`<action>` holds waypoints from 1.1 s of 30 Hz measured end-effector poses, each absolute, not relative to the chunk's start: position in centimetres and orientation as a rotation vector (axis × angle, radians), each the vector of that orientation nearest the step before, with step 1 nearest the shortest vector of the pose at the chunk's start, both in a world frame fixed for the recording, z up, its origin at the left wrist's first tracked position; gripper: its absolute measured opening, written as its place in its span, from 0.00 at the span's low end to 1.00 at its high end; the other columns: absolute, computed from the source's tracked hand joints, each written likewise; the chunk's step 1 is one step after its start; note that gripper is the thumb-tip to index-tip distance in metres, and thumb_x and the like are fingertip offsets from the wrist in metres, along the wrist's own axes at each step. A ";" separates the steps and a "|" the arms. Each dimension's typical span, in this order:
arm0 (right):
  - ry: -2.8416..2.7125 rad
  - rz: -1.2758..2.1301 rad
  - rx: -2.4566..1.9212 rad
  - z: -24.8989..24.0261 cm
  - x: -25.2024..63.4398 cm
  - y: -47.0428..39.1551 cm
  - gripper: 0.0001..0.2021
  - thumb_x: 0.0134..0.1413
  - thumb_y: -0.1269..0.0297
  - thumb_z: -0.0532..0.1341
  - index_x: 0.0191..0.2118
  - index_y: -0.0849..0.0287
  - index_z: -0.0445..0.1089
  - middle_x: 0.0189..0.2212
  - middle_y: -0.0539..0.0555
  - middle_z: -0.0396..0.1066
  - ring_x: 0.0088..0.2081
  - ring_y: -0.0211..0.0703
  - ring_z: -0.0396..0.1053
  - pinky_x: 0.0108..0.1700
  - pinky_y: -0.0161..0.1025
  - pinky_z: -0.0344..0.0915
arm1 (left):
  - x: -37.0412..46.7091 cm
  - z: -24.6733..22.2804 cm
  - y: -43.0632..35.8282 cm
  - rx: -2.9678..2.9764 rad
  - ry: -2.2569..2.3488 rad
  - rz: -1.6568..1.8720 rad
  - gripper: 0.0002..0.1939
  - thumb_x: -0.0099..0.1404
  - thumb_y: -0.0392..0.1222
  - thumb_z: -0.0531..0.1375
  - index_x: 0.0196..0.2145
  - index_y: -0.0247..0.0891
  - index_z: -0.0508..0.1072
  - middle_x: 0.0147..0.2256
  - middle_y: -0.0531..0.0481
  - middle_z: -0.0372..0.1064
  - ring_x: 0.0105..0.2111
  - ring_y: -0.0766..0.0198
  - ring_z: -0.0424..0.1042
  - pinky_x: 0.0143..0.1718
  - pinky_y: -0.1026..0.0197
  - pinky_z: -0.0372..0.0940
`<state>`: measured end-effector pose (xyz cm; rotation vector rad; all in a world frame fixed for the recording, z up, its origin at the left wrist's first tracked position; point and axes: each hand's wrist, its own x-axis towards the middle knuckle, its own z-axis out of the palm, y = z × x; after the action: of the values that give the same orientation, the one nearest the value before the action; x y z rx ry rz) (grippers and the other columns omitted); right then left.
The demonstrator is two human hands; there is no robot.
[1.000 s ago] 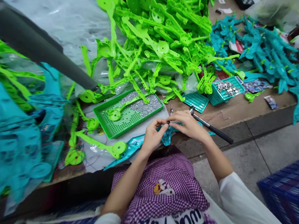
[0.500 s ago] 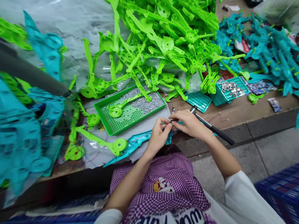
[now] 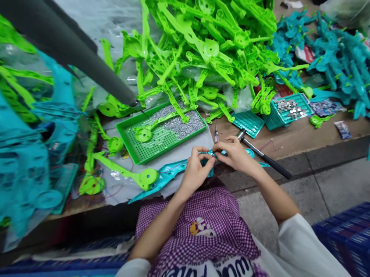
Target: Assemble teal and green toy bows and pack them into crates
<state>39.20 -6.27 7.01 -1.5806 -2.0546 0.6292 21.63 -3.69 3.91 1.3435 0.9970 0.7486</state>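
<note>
A long teal plastic part (image 3: 171, 172) lies along the table's front edge, with thin wire on it. Over its middle, my left hand (image 3: 196, 171) is closed, thumb and fingertips curled together at the part. My right hand (image 3: 236, 156) meets it from the other side, also closed in a pinch. Whatever small piece sits between the fingertips is hidden. Close to my right hand lie a hammer (image 3: 265, 157) with a black handle and a small screwdriver (image 3: 216, 135). A lime-green plastic arm (image 3: 125, 172) rests with its round end against the teal part's left end.
Beyond the hands stands a green tray (image 3: 128, 143) of small metal pieces. A teal container (image 3: 275, 117) holds silvery discs beside a teal plate (image 3: 248, 123). Lime-green parts (image 3: 195, 42) are heaped behind; teal parts (image 3: 341, 62) pile up right. A dark bar (image 3: 81, 52) crosses the upper left.
My fingertips have lowered from a small dark piece held above onto the teal part, whose surface now shows between them. The view has shifted slightly, and the dark bar reaches further right.
</note>
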 end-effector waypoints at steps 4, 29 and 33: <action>-2.094 0.540 -1.617 6.9 39.1 -6.4 0.05 0.62 0.69 0.56 0.40 0.54 0.69 0.35 0.49 0.77 0.40 0.44 0.73 0.60 0.51 0.47 | 21.5 3.8 -3.7 1.383 1.015 0.772 0.15 0.59 0.43 0.64 0.41 0.42 0.64 0.29 0.54 0.76 0.31 0.64 0.75 0.38 0.59 0.66; -2.345 0.388 -1.664 6.1 39.1 -4.8 0.08 0.66 0.66 0.54 0.38 0.55 0.71 0.38 0.51 0.77 0.44 0.46 0.67 0.51 0.47 0.42 | 7.0 0.9 -11.0 2.550 1.074 1.003 0.13 0.62 0.29 0.63 0.44 0.41 0.73 0.49 0.43 0.72 0.54 0.53 0.71 0.53 0.51 0.67; -2.355 0.392 -1.677 6.3 38.9 -4.6 0.09 0.65 0.67 0.55 0.36 0.56 0.71 0.36 0.52 0.77 0.43 0.47 0.68 0.53 0.49 0.40 | 6.1 0.4 -10.5 2.652 1.088 0.995 0.13 0.62 0.29 0.63 0.44 0.41 0.72 0.48 0.42 0.71 0.54 0.52 0.71 0.52 0.51 0.67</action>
<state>38.92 -4.60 6.34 -1.6769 -2.3549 0.3923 6.15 -10.48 0.37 2.6517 1.0885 0.9946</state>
